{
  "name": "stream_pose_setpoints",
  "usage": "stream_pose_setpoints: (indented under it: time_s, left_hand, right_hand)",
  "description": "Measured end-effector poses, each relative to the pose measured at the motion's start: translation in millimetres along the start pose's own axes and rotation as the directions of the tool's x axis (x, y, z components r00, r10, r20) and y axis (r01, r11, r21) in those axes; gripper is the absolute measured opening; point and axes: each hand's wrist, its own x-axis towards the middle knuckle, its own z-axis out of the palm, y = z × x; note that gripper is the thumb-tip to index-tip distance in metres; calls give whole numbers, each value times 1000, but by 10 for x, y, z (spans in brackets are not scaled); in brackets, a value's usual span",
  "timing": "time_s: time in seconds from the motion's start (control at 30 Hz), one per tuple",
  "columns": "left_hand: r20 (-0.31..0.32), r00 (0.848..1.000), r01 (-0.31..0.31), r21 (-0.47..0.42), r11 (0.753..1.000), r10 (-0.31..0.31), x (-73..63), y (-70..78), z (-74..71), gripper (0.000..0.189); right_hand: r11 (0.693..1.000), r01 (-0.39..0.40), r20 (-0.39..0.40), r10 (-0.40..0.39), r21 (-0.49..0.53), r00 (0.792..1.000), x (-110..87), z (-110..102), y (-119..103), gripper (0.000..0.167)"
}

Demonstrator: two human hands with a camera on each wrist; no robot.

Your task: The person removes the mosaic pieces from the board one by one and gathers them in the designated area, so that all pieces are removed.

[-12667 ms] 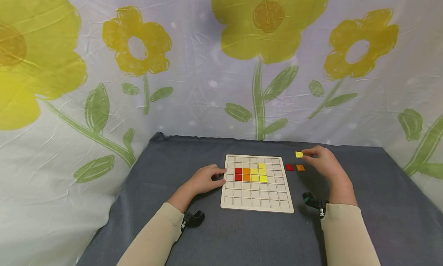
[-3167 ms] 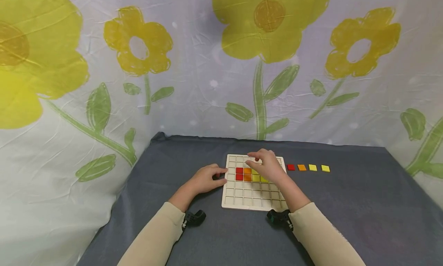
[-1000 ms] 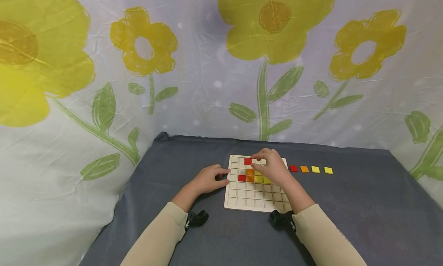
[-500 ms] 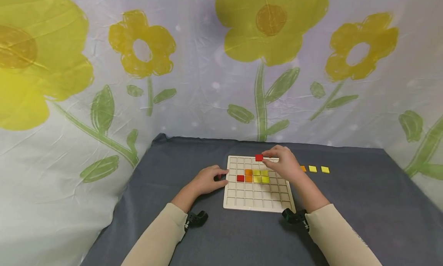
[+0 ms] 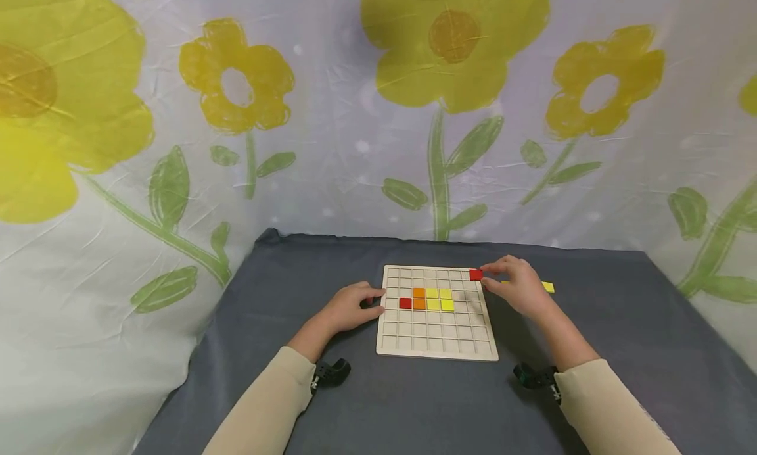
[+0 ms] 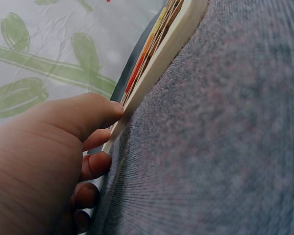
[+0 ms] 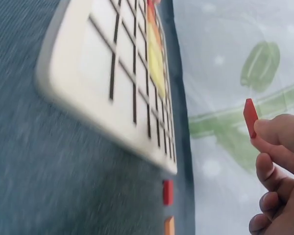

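My right hand [image 5: 520, 287] pinches a red square tile [image 5: 476, 275] between thumb and fingertips, over the far right corner of a pale wooden grid board [image 5: 437, 346]. The right wrist view shows this red tile [image 7: 250, 117] held on edge, above the table. My left hand [image 5: 349, 307] rests at the board's left side, thumb and forefinger spread and touching its edge. Close up, the left thumb [image 6: 105, 110] lies against the board's rim [image 6: 161, 66]. On the grid sit one red tile [image 5: 405, 303], two orange tiles [image 5: 418, 304] and several yellow tiles [image 5: 434, 304] in two rows.
Right of the board lie loose tiles, mostly hidden behind the right hand: a yellow tile [image 5: 549, 287] shows past it. The right wrist view shows a red one [image 7: 167, 192] and an orange one [image 7: 169, 226]. A flower-printed curtain [image 5: 331, 113] stands behind the dark cloth-covered table [image 5: 414, 402].
Since the oldest frame, yellow tiles have joined the loose row. The upper red tile has left the grid, and my right hand has carried it rightwards. My left hand has stayed put.
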Motion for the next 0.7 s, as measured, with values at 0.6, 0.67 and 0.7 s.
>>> stream_pose_setpoints:
  time_s: [0.6,0.67,0.7]
  left_hand:
    - [-6,1000,7,-6,1000,-7,2,6,1,48]
    - [-8,1000,2,-10,1000,-2,4,5,3,48]
    - [-8,1000,0,-10,1000,0,6,4,6,48]
  right_hand:
    - [998,-36,63,39,-48,997,-143,-125,328,30]
    - [997,-41,92,47,-63,995,-139,-122,363,29]
    - [997,-46,110,53,-66,992,-138,-121,377,29]
